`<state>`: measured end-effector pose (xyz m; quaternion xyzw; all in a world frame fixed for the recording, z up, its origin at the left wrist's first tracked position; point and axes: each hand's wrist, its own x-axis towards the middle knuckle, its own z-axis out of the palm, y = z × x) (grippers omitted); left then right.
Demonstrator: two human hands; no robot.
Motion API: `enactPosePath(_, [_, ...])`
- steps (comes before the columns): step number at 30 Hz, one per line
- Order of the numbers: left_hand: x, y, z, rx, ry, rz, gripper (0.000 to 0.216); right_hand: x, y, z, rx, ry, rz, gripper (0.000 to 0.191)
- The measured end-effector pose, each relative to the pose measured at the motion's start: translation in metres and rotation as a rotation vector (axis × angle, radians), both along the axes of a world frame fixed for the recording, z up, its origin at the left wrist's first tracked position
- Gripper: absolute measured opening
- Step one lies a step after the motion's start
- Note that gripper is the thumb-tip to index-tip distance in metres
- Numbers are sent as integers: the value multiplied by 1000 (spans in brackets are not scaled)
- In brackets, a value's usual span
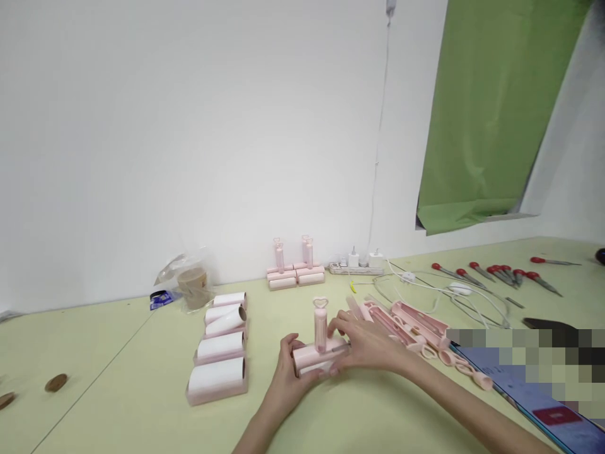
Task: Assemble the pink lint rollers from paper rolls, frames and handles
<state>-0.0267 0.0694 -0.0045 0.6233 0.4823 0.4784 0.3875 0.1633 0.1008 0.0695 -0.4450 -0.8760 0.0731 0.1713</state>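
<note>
In the middle of the table, a pink lint roller (321, 328) stands with its heart-topped handle upright. My left hand (289, 359) wraps its fingers round the left end of the roller body. The right end is gripped by my right hand (354, 340), its fingers bent over the top and the thumb low at the front. To the left, several white paper rolls (218, 376) sit in pink covers in a row. Pink plastic handles and cover parts (420, 320) lie in a loose pile just right of my right hand.
Finished-looking pink lint rollers (282, 282) stand by the wall. Behind lie a power strip (357, 270) and white cables (460, 289). Red-tipped tools (505, 271) are scattered at the right, near a phone-like screen (524, 391). A bagged tape roll (193, 285) sits back left.
</note>
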Motion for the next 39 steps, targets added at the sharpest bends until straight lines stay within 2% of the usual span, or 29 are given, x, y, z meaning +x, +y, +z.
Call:
enactPosePath(2, [1,0,4,-76,-29,-75,54,-5,-3,-3,-33,162,-36,48])
enactPosePath(5, [0,2,10,-55,-5,-83,49,-16,-1,-9,-43,289,-43,27])
enactPosePath(10, [-2,15,9,-22,30,-73,44,-13,-1,-4,32,438,-54,23])
enactPosePath(12, [-4,20,6,-24,42,-25,51,-3,-2,3,68,563,-142,25])
enactPosePath(14, [-6,19,8,5,57,97,71,7,-5,10,132,711,-209,26])
enactPosePath(16, [-7,12,16,105,37,284,80,16,-12,13,257,789,-132,22])
enactPosePath(17, [-7,6,22,146,-8,348,75,19,-16,12,323,768,-26,19])
enactPosePath(18, [-7,0,29,150,-80,353,67,21,-21,11,371,709,99,18])
enactPosePath(20, [-4,-12,40,-20,-270,160,61,22,-29,5,381,492,332,22])
enactPosePath(22, [1,-21,45,-274,-380,-62,62,24,-33,1,309,200,416,33])
enactPosePath(23, [3,-24,44,-358,-381,-98,58,27,-33,0,275,69,385,39])
enactPosePath(25, [6,-25,40,-394,-313,-22,48,35,-26,0,199,-91,226,47])
enactPosePath(27, [7,-24,34,-337,-228,82,45,46,-18,3,125,-85,31,42])
enactPosePath(29, [7,-22,31,-281,-150,110,42,54,-12,7,63,25,-92,25])
enactPosePath(31, [9,-22,32,-222,-58,102,37,56,-14,8,22,160,-97,19])
enactPosePath(35, [15,-27,36,-90,90,108,26,43,-30,4,-79,241,63,27])
enactPosePath(39, [20,-30,37,-90,134,123,24,31,-42,0,5,251,77,21])
